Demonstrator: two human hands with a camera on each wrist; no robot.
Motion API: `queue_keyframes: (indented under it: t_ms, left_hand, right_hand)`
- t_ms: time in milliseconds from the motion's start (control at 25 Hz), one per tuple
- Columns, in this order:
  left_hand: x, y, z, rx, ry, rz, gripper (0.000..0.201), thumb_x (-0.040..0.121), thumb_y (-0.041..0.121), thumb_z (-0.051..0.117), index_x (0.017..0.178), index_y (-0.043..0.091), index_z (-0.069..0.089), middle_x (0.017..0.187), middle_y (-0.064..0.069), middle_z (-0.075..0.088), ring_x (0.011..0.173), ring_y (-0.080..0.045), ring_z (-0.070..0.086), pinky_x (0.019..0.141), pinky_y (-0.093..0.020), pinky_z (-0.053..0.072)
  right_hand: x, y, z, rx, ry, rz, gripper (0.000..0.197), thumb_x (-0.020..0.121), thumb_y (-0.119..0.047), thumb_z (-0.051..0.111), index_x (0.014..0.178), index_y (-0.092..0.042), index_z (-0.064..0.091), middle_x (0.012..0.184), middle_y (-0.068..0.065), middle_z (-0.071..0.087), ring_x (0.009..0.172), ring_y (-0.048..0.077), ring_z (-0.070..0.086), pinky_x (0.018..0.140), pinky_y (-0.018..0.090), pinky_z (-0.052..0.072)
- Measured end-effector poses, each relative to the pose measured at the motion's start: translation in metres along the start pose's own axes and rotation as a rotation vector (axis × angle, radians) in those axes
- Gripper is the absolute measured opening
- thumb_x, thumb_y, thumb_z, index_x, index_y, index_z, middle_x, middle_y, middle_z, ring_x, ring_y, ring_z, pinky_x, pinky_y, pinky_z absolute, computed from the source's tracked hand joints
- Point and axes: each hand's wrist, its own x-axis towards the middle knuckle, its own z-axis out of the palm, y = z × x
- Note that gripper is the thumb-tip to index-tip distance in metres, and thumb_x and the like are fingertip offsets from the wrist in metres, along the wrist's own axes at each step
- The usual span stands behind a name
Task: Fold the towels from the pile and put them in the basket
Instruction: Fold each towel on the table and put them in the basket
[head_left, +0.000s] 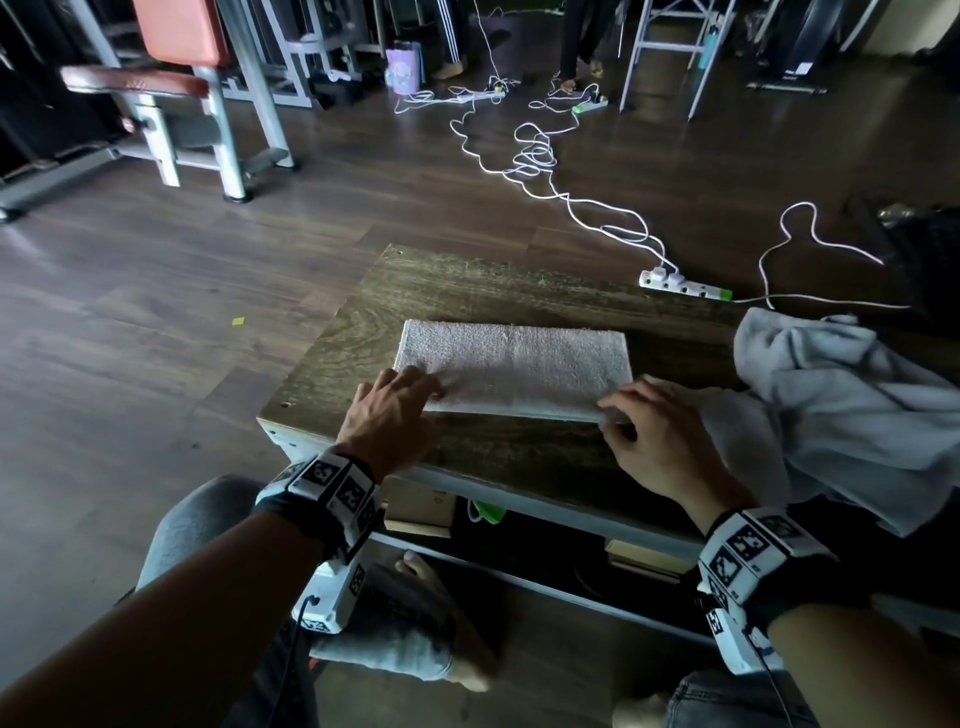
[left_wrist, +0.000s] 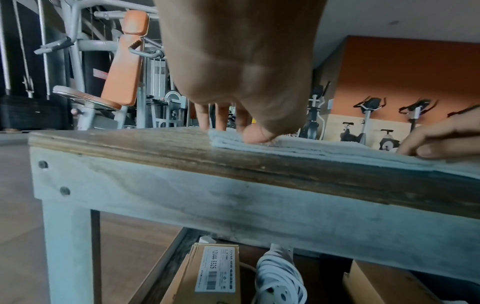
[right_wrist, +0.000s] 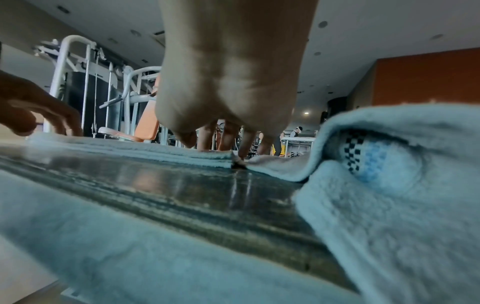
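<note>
Towels first: the unfolded pile slumps at the right end of my wooden table, one flap of it lying close under my right wrist, and the towel I am working on lies flat in the middle as a long layered rectangle, its near edge towards me. No basket shows in any view, so I cannot say where it stands. Gym machines and white cables fill the floor beyond. My left hand sits on the near left corner of the folded towel, fingers reaching down straight onto the cloth and the thumb tip pressed against the stacked edge; it looks more like pressing than gripping. My right hand is at the near right corner, fingers coming down onto the end of the layers right where the pile's flap meets them; whether any fingertip is tucked beneath the layers I cannot tell. I judge the step to be mid-fold, with the lengthwise folds done and the strip being squared up. Next I would likely bring one short end across to the other, which calls for a pinch through all the layers at both corners so none slips, and for lifting clear of the pile's flap beside it.
</note>
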Motion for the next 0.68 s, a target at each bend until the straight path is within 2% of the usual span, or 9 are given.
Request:
queue_keyframes:
  t_ms: [80,160,200,280,360,440,480,560,680]
  left_hand:
    - [-0.001,0.006,-0.002,0.084,0.069,-0.028,0.025,0.083,0.025,0.048,0.101,0.024,0.066,0.112,-0.001,0.062,0.108,-0.024,0.052,0.093,-0.042,0.039]
    - [0.003,0.012,-0.001,0.095,0.159,0.029,0.024,0.082,0.024,0.044,0.09,0.019,0.067,0.1,-0.004,0.062,0.099,-0.026,0.055,0.085,-0.041,0.043]
    - [0.008,0.017,0.001,0.021,0.197,0.06,0.025,0.082,0.022,0.044,0.094,0.018,0.065,0.104,-0.005,0.061,0.1,-0.025,0.054,0.083,-0.039,0.044]
    - [0.025,0.033,0.009,-0.117,0.191,0.108,0.033,0.085,0.018,0.047,0.116,0.019,0.057,0.123,-0.005,0.054,0.111,-0.023,0.051,0.087,-0.04,0.047]
    - [0.042,0.053,0.025,-0.122,0.1,0.122,0.044,0.091,0.022,0.046,0.136,0.019,0.044,0.143,-0.003,0.043,0.129,-0.023,0.041,0.102,-0.043,0.041]
    - [0.05,0.064,0.045,-0.072,0.028,0.099,0.051,0.097,0.031,0.037,0.146,0.019,0.032,0.158,-0.001,0.027,0.145,-0.023,0.023,0.115,-0.043,0.027]
    - [0.051,0.064,0.053,-0.046,0.017,0.086,0.053,0.099,0.035,0.031,0.15,0.019,0.027,0.161,0.0,0.021,0.149,-0.022,0.016,0.118,-0.042,0.02]
    - [0.049,0.056,0.062,-0.008,0.018,0.08,0.059,0.099,0.043,0.018,0.154,0.022,0.018,0.163,0.002,0.014,0.151,-0.019,0.008,0.121,-0.04,0.011]
    - [0.048,0.049,0.059,-0.023,0.017,0.077,0.068,0.091,0.056,0.008,0.155,0.031,0.013,0.163,0.003,0.009,0.151,-0.017,0.004,0.122,-0.04,0.005]
  right_hand:
    - [-0.002,-0.007,-0.006,-0.085,0.044,0.028,0.024,0.091,-0.037,0.051,0.072,-0.026,0.06,0.082,-0.007,0.057,0.087,0.019,0.054,0.076,0.036,0.043]
    - [0.0,-0.019,-0.01,-0.103,0.071,0.07,0.031,0.092,-0.037,0.049,0.063,-0.025,0.052,0.075,-0.006,0.052,0.08,0.018,0.05,0.073,0.032,0.035]
    - [0.004,-0.026,-0.01,-0.073,0.096,0.077,0.027,0.092,-0.035,0.05,0.068,-0.024,0.055,0.078,-0.006,0.052,0.082,0.018,0.05,0.073,0.031,0.035]
    - [0.02,-0.045,-0.001,-0.001,0.091,0.041,0.017,0.093,-0.03,0.048,0.093,-0.022,0.063,0.095,-0.005,0.059,0.093,0.018,0.055,0.078,0.031,0.041]
    - [0.039,-0.064,0.018,0.086,0.003,-0.02,0.037,0.095,-0.035,0.044,0.125,-0.02,0.059,0.127,-0.001,0.06,0.116,0.02,0.056,0.096,0.037,0.046]
    - [0.05,-0.074,0.036,0.139,-0.12,-0.035,0.067,0.09,-0.051,0.025,0.145,-0.018,0.044,0.152,0.002,0.043,0.14,0.02,0.04,0.116,0.04,0.032]
    - [0.053,-0.072,0.046,0.087,-0.157,-0.042,0.077,0.087,-0.055,0.013,0.151,-0.021,0.035,0.159,0.001,0.033,0.147,0.019,0.028,0.121,0.041,0.023]
    - [0.052,-0.062,0.057,-0.046,-0.159,-0.046,0.076,0.088,-0.056,0.004,0.156,-0.029,0.025,0.164,-0.003,0.022,0.152,0.017,0.015,0.124,0.041,0.012]
    - [0.051,-0.05,0.057,-0.065,-0.13,0.012,0.075,0.088,-0.063,0.007,0.155,-0.034,0.022,0.164,-0.006,0.02,0.152,0.019,0.014,0.123,0.042,0.013]
